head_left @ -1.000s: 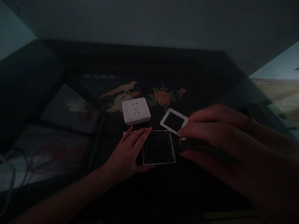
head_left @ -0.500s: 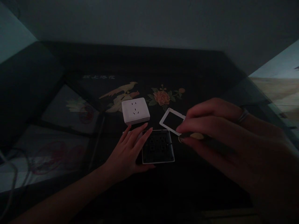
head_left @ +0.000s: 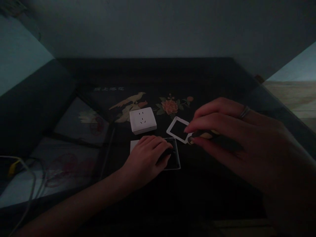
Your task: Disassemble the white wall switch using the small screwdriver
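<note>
My left hand (head_left: 150, 153) reaches over an open socket back shell (head_left: 176, 161), dark inside with a pale rim. Its thumb and fingers are drawn together inside the shell, and whatever they pinch is too dark to make out. My right hand (head_left: 222, 131) is closed on a black-and-yellow tool handle (head_left: 206, 135), held above the table; the rest of the tool is hidden. Beside its fingertips lies a white rectangular frame (head_left: 172, 131). A white socket (head_left: 143, 120) with slotted holes sits beyond my left hand. Partly under that hand shows a white flat piece (head_left: 133, 144).
The dark glossy table (head_left: 197, 187) carries a printed bird and flower picture (head_left: 170, 107). A pale cable (head_left: 32, 177) with a yellow part runs at the left. A grey wall (head_left: 148, 29) stands behind the table.
My left hand has gone from spread fingers at the shell's edge to fingers drawn together inside it. The right hand still holds the tool handle near the frame. The view has shifted slightly.
</note>
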The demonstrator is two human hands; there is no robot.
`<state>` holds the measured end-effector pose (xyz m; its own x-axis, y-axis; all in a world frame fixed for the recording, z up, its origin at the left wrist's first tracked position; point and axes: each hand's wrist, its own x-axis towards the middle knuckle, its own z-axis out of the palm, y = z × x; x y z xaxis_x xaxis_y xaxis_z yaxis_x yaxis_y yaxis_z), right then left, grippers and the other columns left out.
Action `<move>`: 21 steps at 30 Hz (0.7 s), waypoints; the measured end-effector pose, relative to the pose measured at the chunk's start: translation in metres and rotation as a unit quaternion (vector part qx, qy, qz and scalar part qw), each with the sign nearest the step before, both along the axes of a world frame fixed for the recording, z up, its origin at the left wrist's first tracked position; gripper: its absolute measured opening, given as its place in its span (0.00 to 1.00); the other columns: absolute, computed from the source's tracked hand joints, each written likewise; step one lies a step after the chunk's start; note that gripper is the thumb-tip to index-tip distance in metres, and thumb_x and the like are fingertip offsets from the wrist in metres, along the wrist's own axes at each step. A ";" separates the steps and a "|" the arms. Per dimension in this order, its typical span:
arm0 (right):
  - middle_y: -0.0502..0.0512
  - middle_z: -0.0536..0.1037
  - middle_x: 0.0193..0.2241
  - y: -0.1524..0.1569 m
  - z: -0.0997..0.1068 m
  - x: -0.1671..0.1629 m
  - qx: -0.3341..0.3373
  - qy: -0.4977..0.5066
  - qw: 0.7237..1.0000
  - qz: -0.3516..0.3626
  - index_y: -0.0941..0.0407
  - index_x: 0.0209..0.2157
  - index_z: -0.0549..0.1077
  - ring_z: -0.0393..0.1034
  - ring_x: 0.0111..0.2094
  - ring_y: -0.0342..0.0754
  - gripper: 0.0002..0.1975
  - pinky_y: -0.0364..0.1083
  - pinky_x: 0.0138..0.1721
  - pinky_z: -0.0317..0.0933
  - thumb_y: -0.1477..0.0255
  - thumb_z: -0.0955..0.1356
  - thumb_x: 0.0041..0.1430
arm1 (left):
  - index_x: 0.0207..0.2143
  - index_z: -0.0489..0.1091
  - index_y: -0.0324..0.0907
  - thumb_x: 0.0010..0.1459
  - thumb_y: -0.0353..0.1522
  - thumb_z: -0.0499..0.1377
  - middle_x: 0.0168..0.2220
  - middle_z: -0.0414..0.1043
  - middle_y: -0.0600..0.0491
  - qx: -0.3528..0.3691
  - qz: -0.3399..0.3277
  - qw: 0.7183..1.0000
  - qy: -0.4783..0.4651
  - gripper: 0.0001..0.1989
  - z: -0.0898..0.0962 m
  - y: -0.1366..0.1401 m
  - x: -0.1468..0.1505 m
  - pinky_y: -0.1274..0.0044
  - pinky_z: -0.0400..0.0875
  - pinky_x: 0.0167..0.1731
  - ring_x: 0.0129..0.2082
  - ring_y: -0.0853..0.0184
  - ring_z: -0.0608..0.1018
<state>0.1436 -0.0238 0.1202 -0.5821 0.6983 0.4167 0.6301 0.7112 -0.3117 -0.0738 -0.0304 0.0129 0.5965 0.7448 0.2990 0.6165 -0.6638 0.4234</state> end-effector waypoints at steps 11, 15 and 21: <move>0.55 0.74 0.40 0.009 0.002 0.012 0.008 0.022 1.000 -0.010 0.54 0.41 0.73 0.74 0.41 0.52 0.08 0.48 0.38 0.67 0.78 0.67 0.60 | 0.35 0.72 0.39 0.59 0.30 0.61 0.36 0.76 0.50 -0.012 -0.009 0.978 0.208 0.03 0.030 0.013 0.029 0.65 0.71 0.42 0.37 0.58 0.78; 0.54 0.75 0.39 0.012 0.004 0.015 0.012 0.026 0.999 -0.015 0.53 0.40 0.73 0.74 0.39 0.52 0.08 0.48 0.36 0.67 0.77 0.66 0.60 | 0.33 0.71 0.39 0.59 0.28 0.60 0.34 0.75 0.50 0.015 -0.014 0.968 0.249 0.02 0.034 0.014 0.035 0.66 0.70 0.40 0.35 0.58 0.79; 0.55 0.75 0.39 0.014 0.006 0.018 0.017 0.034 0.999 -0.017 0.53 0.39 0.73 0.74 0.39 0.52 0.07 0.48 0.35 0.67 0.77 0.66 0.60 | 0.34 0.71 0.37 0.60 0.27 0.59 0.34 0.75 0.48 0.063 -0.027 0.954 0.291 0.01 0.027 0.016 0.039 0.69 0.70 0.37 0.34 0.59 0.79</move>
